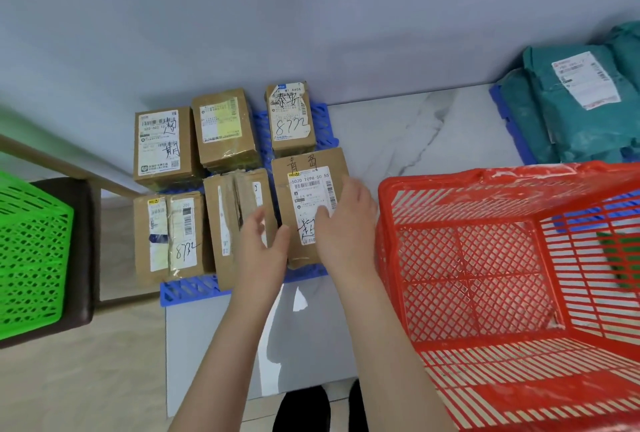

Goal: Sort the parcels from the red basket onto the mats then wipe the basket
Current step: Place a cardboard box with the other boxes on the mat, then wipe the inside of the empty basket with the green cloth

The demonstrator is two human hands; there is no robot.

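Note:
Several brown cardboard parcels lie on a blue mat on the floor. My right hand rests on the labelled parcel at the mat's front right, fingers curled on its label and right edge. My left hand is at that parcel's left edge, between it and the neighbouring parcel, thumb touching the side. The red basket stands to the right, tipped toward me, with nothing visible inside. A second blue mat at the far right carries teal bagged parcels.
A green basket sits on a dark stool at the left. A wall runs behind the mats. Bare marbled floor lies between the two mats. My dark shoes are at the bottom.

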